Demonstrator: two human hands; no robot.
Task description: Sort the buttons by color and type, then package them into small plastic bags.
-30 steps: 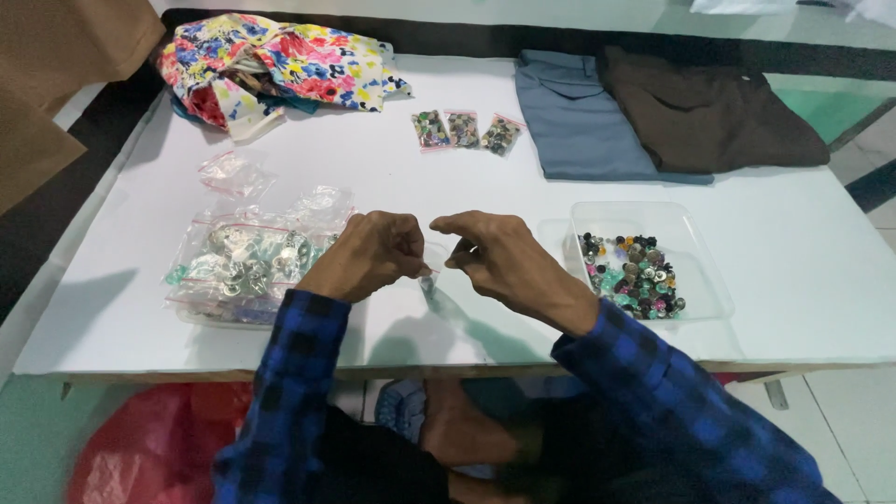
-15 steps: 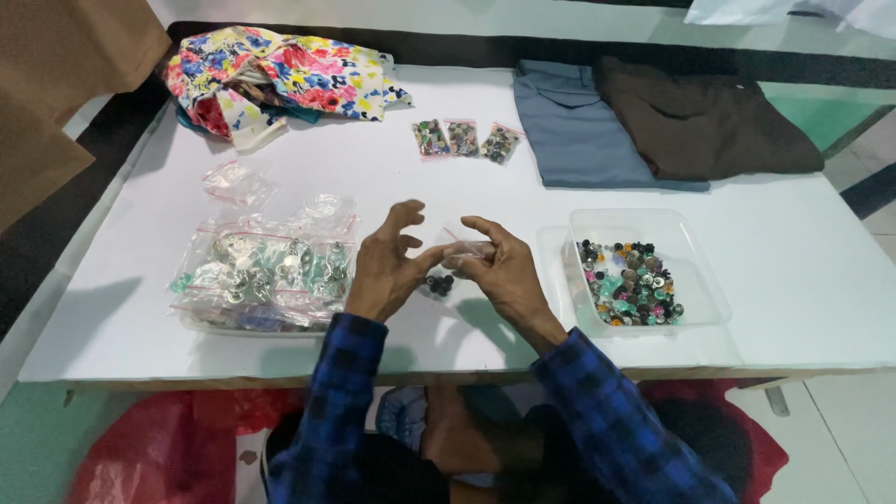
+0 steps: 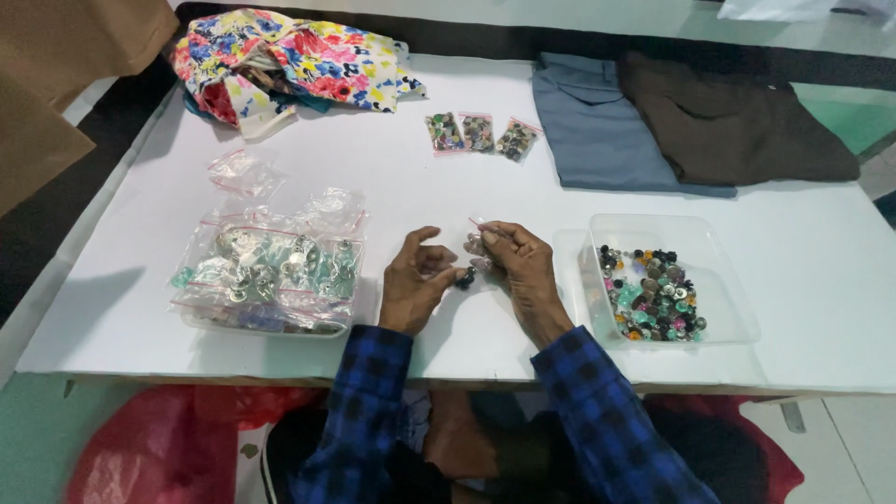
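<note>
Buttons (image 3: 464, 277), a small dark cluster, lie on the white tabletop (image 3: 392, 177) right between both hands. Left hand (image 3: 415, 285) has fingers loosely curled, fingertips touching the cluster, gripping nothing. Right hand (image 3: 515, 264) pinches a small clear bag (image 3: 479, 241) just above them. Tray (image 3: 737, 317) of buttons sits near the right.

White table (image 3: 280, 140), pale green floor (image 3: 28, 448), black strip along the table's far edge (image 3: 560, 42), even light
</note>
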